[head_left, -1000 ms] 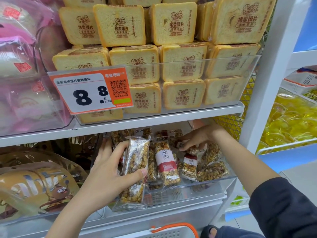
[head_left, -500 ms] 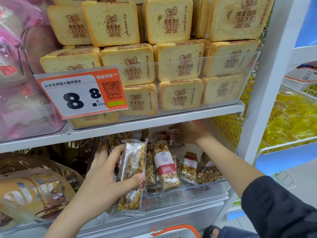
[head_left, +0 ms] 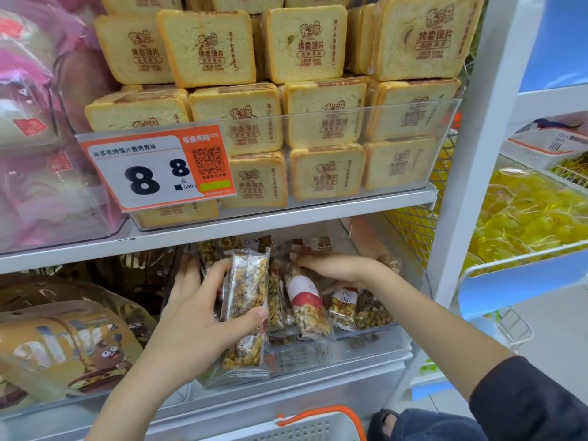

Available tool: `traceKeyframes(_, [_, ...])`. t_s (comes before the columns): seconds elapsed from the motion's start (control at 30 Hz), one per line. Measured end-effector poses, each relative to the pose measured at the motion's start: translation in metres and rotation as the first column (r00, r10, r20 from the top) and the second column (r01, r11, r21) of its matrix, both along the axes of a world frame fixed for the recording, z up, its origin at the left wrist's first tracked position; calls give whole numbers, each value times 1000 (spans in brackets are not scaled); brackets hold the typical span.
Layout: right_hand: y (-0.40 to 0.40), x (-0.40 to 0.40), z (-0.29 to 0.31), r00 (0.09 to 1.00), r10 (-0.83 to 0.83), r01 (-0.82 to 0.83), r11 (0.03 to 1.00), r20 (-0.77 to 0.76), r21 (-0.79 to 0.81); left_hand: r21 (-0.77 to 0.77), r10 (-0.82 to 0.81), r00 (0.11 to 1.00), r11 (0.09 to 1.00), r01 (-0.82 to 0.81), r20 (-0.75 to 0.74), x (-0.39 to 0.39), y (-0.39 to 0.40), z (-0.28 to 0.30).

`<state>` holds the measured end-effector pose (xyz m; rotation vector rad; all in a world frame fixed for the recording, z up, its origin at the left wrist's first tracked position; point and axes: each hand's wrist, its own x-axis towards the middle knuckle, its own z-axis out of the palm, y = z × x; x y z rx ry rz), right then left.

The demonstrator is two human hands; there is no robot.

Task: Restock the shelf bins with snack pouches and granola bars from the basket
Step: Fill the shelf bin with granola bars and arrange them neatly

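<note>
Head view shows much that is cut off: pink pouches [head_left: 28, 148] at the upper left blur behind clear plastic, and brown cartoon-printed pouches [head_left: 63, 342] at the lower left run out of the frame, too overlapped to count. Left of centre, the left hand [head_left: 194, 316] grips one clear-wrapped granola bar [head_left: 246, 308] upright, thumb curled across its front, fingers hidden behind it, at the front edge of the clear shelf bin [head_left: 337, 351] on the lower shelf. In that bin stand more granola bars [head_left: 307, 300], roughly five or six visible at the front; those behind are hard to separate. Above, another clear bin [head_left: 439, 148] holds square toast-slice packs [head_left: 324, 173], about a dozen visible, some cut by the top edge, with one orange price tag [head_left: 159, 168] on its front. Right of centre, the right hand [head_left: 334, 267] lies on top of the bars deep in the lower bin, fingers extended; their tips are hidden, so whether they pinch anything I cannot tell. At the bottom edge, one white basket [head_left: 305, 429] with an orange handle is mostly cropped. Yellow packets [head_left: 525, 218] fill a tray at the right.
</note>
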<state>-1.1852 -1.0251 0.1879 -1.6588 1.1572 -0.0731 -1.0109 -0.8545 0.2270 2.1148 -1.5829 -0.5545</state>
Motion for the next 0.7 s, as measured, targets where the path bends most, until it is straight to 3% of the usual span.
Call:
traceKeyframes(0.07, [5, -3, 0, 999, -23, 22, 999, 26, 44, -36, 74, 974, 997, -68, 214, -6, -3, -5])
traceKeyframes(0.17, [22, 6, -2, 987, 24, -64, 967, -161, -247, -179, 106, 854, 984, -15, 509, -14, -9, -16])
traceKeyframes(0.23, [35, 17, -10, 981, -17, -69, 902, -194, -426, -282, 76, 837, 955, 95, 542, -19, -15, -19])
traceKeyframes(0.3, [46, 28, -18, 990, -118, 63, 873, -84, -484, -288, -11, 825, 935, 210, 565, -23, -18, -19])
traceKeyframes(0.37, [54, 36, -22, 942, -301, 336, 854, 149, -398, -286, -54, 801, 918, 275, 597, -28, -18, -18])
traceKeyframes(0.43, [61, 41, -21, 824, -456, 547, 794, 335, -266, -300, -73, 834, 913, 277, 547, -28, -19, -16])
traceKeyframes(0.57, [67, 36, -20, 572, -647, 728, 684, 504, 53, -447, -70, 918, 857, 256, 390, -27, -20, -16])
traceKeyframes(0.63, [75, 32, -17, 579, -610, 701, 711, 541, 51, -446, -96, 907, 846, 291, 410, -30, -19, -15])
traceKeyframes(0.7, [79, 34, -19, 682, -511, 645, 758, 524, -101, -350, -104, 830, 873, 340, 548, -31, -19, -20])
